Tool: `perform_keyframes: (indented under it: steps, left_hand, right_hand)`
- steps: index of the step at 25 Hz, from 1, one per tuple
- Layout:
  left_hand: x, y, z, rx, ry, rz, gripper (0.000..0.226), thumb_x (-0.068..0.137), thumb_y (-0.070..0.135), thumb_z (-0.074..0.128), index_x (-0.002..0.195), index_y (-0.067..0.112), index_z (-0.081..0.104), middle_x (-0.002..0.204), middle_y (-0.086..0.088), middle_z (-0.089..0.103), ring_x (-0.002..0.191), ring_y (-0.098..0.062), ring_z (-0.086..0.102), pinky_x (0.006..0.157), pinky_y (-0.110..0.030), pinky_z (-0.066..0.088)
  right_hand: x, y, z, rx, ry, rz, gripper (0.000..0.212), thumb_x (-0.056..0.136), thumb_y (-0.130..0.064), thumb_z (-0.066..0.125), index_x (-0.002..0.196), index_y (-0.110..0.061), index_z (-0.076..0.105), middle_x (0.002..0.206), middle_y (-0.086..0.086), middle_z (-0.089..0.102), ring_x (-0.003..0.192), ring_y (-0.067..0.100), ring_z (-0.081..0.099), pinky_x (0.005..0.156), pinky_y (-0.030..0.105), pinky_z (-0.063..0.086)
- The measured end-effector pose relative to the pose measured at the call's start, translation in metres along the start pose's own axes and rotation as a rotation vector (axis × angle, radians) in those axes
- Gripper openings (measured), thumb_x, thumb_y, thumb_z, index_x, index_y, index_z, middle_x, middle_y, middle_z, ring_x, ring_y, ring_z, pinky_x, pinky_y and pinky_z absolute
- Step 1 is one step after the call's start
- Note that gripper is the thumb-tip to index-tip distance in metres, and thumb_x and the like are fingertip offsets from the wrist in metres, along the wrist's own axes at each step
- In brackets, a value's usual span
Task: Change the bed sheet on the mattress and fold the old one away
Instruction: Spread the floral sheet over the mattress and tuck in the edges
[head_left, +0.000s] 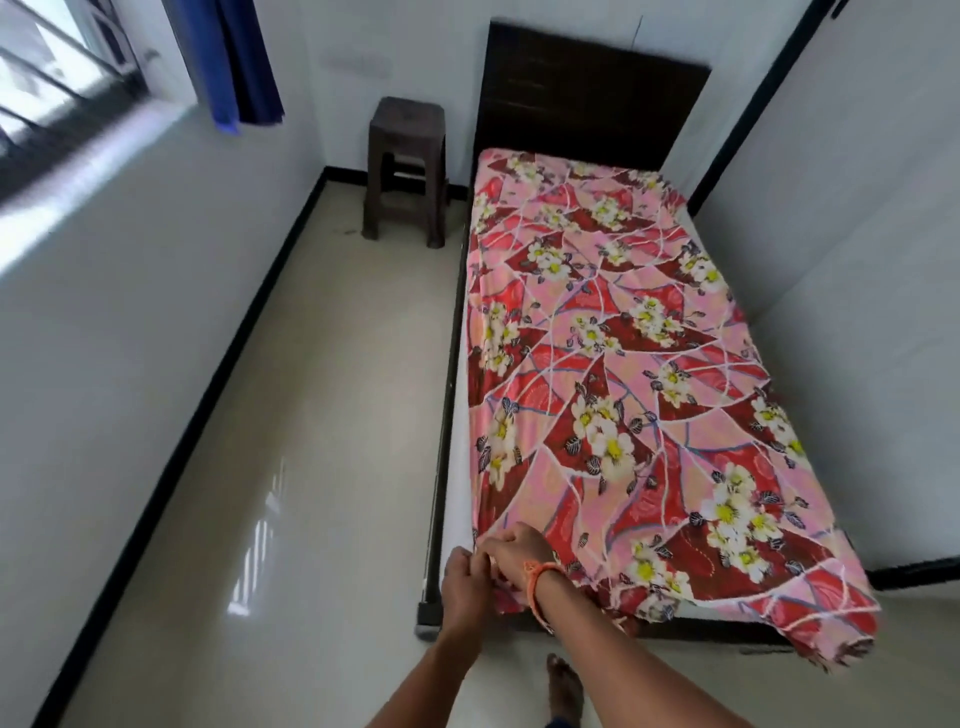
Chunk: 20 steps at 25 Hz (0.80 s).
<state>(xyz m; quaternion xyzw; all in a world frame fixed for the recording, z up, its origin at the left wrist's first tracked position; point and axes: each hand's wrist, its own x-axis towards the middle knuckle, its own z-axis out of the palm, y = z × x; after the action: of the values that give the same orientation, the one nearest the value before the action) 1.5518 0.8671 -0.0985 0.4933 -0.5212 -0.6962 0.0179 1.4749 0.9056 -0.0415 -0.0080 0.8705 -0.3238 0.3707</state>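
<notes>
**Head view: sheet lay over the mattress, one near corner being worked**

Head camera looked down the length of a narrow bed that filled the right half of the frame. A floral bed sheet (623, 364) in pink and red covered most of the mattress (457, 467), whose white side showed as a strip along the left edge and again along the right edge near the wall. The cloth sat slightly askew, with its lower-right corner bunched and hanging off the foot of the bed.

At the lower centre of the frame both hands met at the near-left corner of the bed. The left hand (460, 577) had its fingers curled onto the edge of the sheet, and the right hand (519, 545), with an orange band at the wrist, was curled on the same edge just beside it. Both appeared to pinch the cloth, though the fingertips were partly hidden.

No second sheet could be seen anywhere, so whether this was the old sheet coming off or the fresh one going on could not be told. Either way, most of the job seemed to remain: the corners looked untucked and nothing lay folded. A dark stool (405, 171) stood in the upper centre beside the headboard (592, 98).
</notes>
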Motion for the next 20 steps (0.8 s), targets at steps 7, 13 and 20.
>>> perform_keyframes:
  steps: [7, 13, 20]
  left_hand:
    - [-0.005, 0.045, -0.073, -0.217, -0.098, -0.111, 0.027, 0.1, 0.007, 0.038, 0.108, -0.011, 0.056, 0.08, -0.02, 0.063, 0.052, -0.021, 0.061, 0.039, -0.024, 0.043]
    - [0.019, 0.054, -0.111, -0.252, -0.198, -0.269, 0.028, 0.103, 0.017, 0.039, 0.1, 0.0, 0.061, 0.069, -0.013, 0.063, 0.051, -0.02, 0.057, 0.042, -0.021, 0.044]
    - [-0.008, 0.046, -0.135, 0.141, -0.176, 0.009, 0.03, 0.101, 0.04, 0.052, 0.089, 0.013, 0.058, 0.084, -0.005, 0.059, 0.074, -0.019, 0.053, 0.071, -0.032, 0.041]
  right_hand:
    - [-0.03, -0.013, 0.025, -0.017, -0.201, -0.245, 0.044, 0.076, -0.026, 0.073, 0.114, -0.019, 0.051, 0.098, -0.002, 0.063, 0.089, 0.015, 0.063, 0.08, 0.031, 0.057]
    - [-0.042, -0.003, 0.059, -0.437, -0.216, -0.493, 0.102, 0.068, -0.035, 0.076, 0.145, -0.029, 0.01, 0.128, 0.01, 0.056, 0.109, 0.03, 0.059, 0.09, 0.038, 0.051]
    - [-0.034, -0.02, 0.099, 0.019, -0.16, -0.149, 0.041, 0.08, -0.008, 0.049, 0.121, -0.015, 0.048, 0.11, 0.017, 0.064, 0.095, 0.034, 0.065, 0.072, 0.035, 0.056]
